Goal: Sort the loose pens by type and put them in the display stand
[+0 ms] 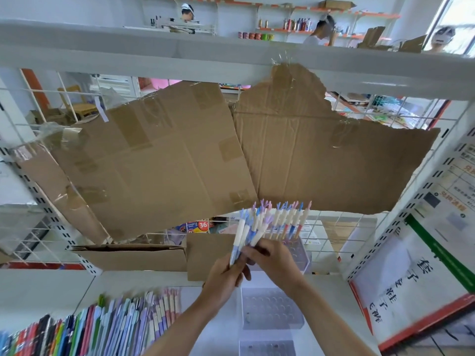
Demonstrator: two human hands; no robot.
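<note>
Head view, two hands (250, 265), three stands (272, 308)

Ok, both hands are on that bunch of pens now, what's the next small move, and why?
Probably pull one pen free with the right hand and seat it in an open hole of the clear stand. The left hand grips the bunch of pens, the right hand's fingers pinch at it, and a row of matching pens already stands upright there.

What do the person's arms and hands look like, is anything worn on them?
Both forearms are bare as far as the frame shows, with no sleeves in view. The left hand and right hand are bare too: no gloves, watch, rings or markings visible.
</note>
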